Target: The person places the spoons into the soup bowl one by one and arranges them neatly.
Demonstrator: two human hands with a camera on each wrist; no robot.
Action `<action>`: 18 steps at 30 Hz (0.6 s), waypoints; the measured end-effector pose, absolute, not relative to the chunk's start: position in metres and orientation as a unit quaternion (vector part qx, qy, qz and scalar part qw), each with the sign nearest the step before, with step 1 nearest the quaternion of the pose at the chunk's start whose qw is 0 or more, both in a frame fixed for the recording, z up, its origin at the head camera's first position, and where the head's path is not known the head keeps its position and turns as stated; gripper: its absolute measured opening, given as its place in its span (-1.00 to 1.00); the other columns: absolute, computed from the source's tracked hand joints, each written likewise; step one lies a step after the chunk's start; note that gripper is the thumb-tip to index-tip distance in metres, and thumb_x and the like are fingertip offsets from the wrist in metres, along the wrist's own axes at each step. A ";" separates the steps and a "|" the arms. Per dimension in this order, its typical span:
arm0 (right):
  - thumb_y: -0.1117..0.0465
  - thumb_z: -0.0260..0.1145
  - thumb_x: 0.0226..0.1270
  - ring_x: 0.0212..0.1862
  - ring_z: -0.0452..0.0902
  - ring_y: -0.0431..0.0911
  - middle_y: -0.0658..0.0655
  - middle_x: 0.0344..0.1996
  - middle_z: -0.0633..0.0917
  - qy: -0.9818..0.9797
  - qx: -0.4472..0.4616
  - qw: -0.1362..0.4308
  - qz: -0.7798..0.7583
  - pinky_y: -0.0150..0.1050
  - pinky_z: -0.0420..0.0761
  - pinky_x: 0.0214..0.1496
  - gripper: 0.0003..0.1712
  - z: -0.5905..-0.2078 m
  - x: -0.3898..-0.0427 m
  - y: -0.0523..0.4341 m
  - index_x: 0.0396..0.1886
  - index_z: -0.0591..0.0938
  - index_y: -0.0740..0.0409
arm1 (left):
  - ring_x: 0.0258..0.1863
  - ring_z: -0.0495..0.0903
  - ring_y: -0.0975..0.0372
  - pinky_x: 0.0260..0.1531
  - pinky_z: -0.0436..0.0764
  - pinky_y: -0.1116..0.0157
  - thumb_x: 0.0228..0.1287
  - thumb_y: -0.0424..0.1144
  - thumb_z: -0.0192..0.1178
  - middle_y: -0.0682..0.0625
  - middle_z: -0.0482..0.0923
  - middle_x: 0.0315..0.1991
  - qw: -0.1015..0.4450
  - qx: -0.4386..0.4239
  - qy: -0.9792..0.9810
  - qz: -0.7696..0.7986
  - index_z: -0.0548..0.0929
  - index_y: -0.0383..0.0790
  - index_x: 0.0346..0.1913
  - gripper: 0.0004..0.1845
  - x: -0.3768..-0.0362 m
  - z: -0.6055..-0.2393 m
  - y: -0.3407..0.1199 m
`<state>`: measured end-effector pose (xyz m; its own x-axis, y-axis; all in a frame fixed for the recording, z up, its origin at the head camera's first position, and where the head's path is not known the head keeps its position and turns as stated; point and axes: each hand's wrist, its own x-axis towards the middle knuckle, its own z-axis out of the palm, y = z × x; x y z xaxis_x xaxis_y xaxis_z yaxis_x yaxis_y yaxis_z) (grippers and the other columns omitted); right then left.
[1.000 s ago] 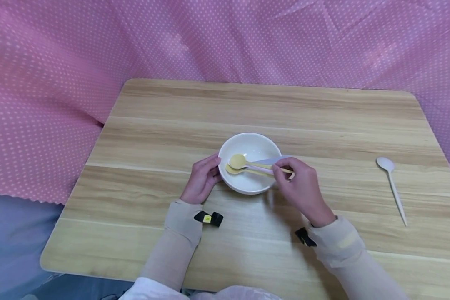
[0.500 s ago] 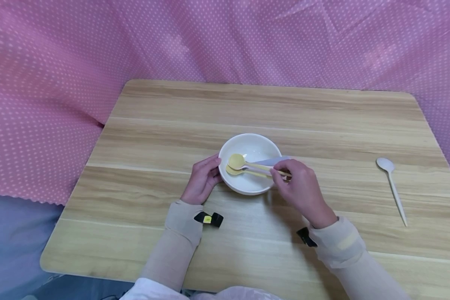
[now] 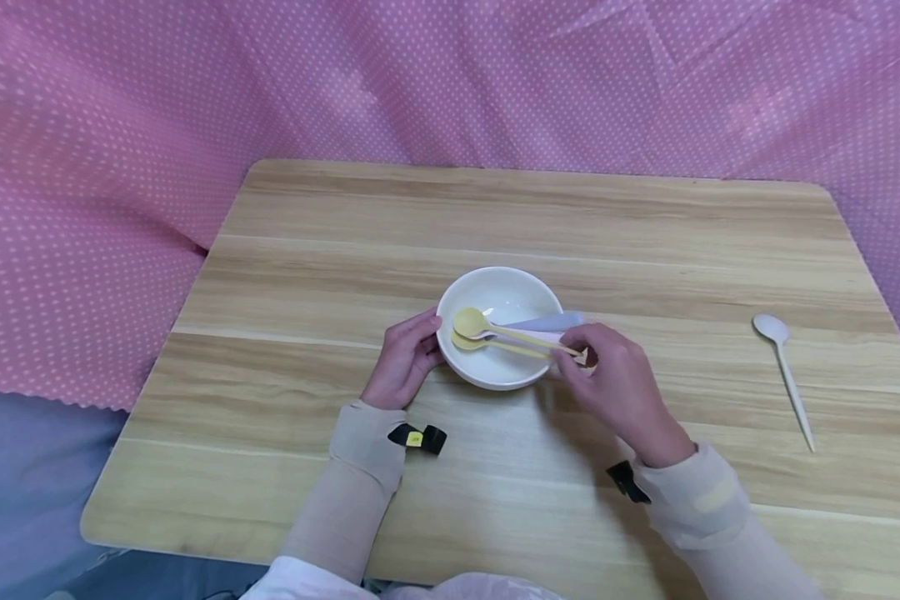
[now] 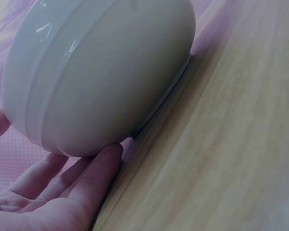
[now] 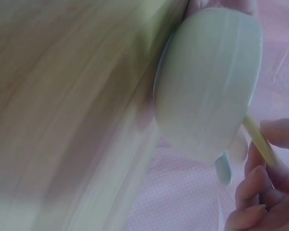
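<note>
Head view: left hand [image 3: 403, 360] is steadying the white bowl [image 3: 499, 371] near the table's [image 3: 345, 250] front-edge middle with fingers lightly curved against its wall; right hand [image 3: 615, 385] is pinching the yellow spoon's [image 3: 471, 321] handle; a second yellow spoon and a lilac one are lying inside.

Left wrist view: fingers [image 4: 94, 180] are touching the bowl's base.

Right wrist view: fingertips [image 5: 279, 132] are closing on the handle.

Likely most spoons are already in; the white spoon [image 3: 783, 371] near the right edge is remaining outside.

Bowl [image 3: 500, 327] near centre of bench [image 3: 345, 250], slightly toward near edge. In bowl: 2 spoons [image 3: 471, 327] stacked, heads at left, handles over right rim; 3rd handle [image 3: 547, 322] just behind them, also over right rim. Left hand [image 3: 402, 360] touching bowl's left wall, right hand [image 3: 617, 385] at right rim on handles. Lone spoon [image 3: 782, 367] well apart at far right of bench, head away from person. Cloth [image 3: 120, 125] behind & left of bench.
</note>
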<state>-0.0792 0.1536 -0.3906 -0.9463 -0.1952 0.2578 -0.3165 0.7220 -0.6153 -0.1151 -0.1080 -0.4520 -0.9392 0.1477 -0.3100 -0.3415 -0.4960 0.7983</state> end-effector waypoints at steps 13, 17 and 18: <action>0.25 0.34 0.17 -0.42 0.42 -0.12 0.01 -0.51 0.61 -0.927 0.114 0.087 0.346 -0.34 0.40 -0.42 -0.89 -0.391 -0.070 0.171 -0.33 0.66 0.20 | -0.04 0.56 0.15 -0.07 0.61 0.25 0.30 -0.29 0.12 -0.24 0.42 0.23 0.144 -0.101 0.485 0.856 0.39 -0.35 0.27 -0.51 -0.114 -0.451 -0.107; 0.25 0.37 0.14 -0.42 0.44 -0.14 0.02 -0.52 0.64 -0.929 0.107 0.098 0.341 -0.35 0.42 -0.40 -0.86 -0.389 -0.067 0.182 -0.32 0.66 0.22 | -0.03 0.57 0.15 -0.05 0.60 0.25 0.31 -0.28 0.10 -0.24 0.41 0.23 0.144 -0.098 0.487 0.856 0.39 -0.35 0.28 -0.51 -0.114 -0.451 -0.107; 0.26 0.38 0.14 -0.42 0.44 -0.14 0.02 -0.52 0.64 -0.929 0.105 0.102 0.339 -0.35 0.42 -0.40 -0.86 -0.389 -0.066 0.185 -0.32 0.66 0.23 | -0.03 0.57 0.15 -0.05 0.60 0.25 0.31 -0.28 0.10 -0.24 0.41 0.23 0.143 -0.098 0.488 0.855 0.39 -0.35 0.28 -0.51 -0.114 -0.451 -0.107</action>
<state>-0.0664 0.1849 -0.3888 -0.9571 -0.1262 0.2610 -0.2646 0.7481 -0.6085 -0.1137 -0.1066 -0.4510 -0.9395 0.1493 -0.3082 -0.3413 -0.4825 0.8067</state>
